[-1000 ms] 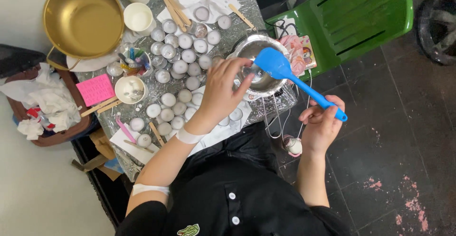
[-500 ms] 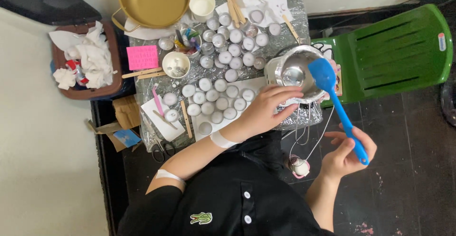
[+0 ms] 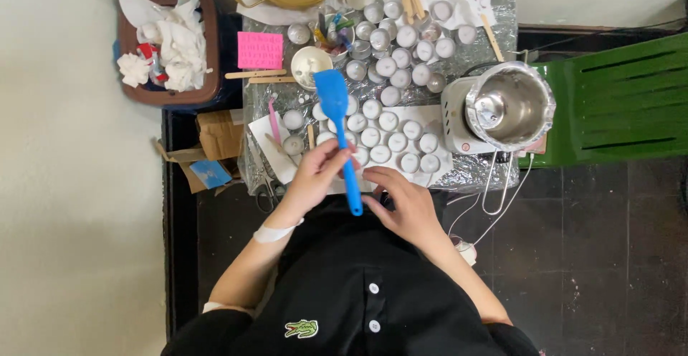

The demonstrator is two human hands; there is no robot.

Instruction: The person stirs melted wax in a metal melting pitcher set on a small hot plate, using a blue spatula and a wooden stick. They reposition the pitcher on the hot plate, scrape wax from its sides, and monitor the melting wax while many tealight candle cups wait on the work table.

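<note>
Blue spatula (image 3: 337, 123) held over rows of small white candle cups (image 3: 390, 137)

Left hand (image 3: 315, 177) closed on the spatula handle, blade above the cups; right hand (image 3: 405, 202) loosely open beside the handle end, holding nothing. Risk: a low blade could tip cups or drip on them.

Left hand (image 3: 315, 173) gripping blue spatula (image 3: 338, 126), right hand (image 3: 405, 202) beside, tealight cups (image 3: 390, 130)

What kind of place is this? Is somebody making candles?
Probably a small home craft corner for candle making. A foil-covered table holds many small round tealight cups, a steel melting pot sits on a heater, and the left hand holds a blue spatula.
</note>
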